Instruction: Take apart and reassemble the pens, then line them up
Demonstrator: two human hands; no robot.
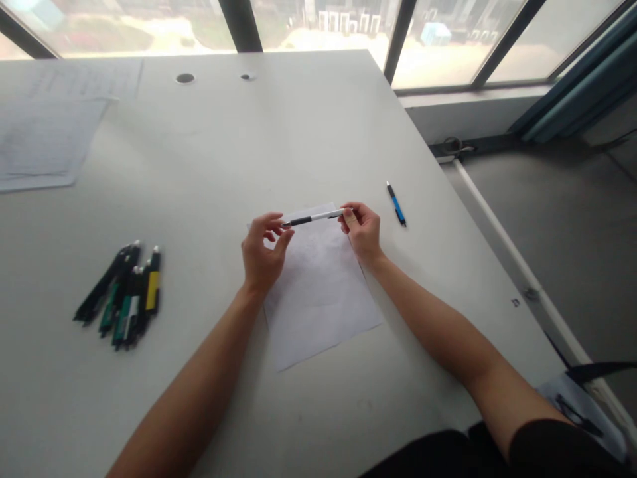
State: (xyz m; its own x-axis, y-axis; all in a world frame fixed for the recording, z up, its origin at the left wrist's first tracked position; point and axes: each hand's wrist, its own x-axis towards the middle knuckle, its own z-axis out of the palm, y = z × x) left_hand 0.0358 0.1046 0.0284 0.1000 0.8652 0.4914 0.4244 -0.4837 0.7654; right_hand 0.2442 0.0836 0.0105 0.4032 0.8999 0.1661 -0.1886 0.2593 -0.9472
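Head view shows the left hand (262, 252) and the right hand (361, 229) raised a little above the table, each pinching one end of a slim white plastic pen with a black grip section (314, 217). The left fingertips close on the dark grip end, the right fingertips on the white rear end, so the pen lies level between them, a hold that suits twisting or pulling its two halves. Just beneath it lies a plain white sheet of paper (318, 299), angled on the pale grey table (223, 166); faint marks seem to show near its top, though they are too light to read. To the right, well apart from the hands, a blue and black pen (397, 204) lies alone. To the left rests a loose bundle of dark, green and yellow pens (123, 295), set side by side. Printed sheets (44, 126) sit at the far left corner.
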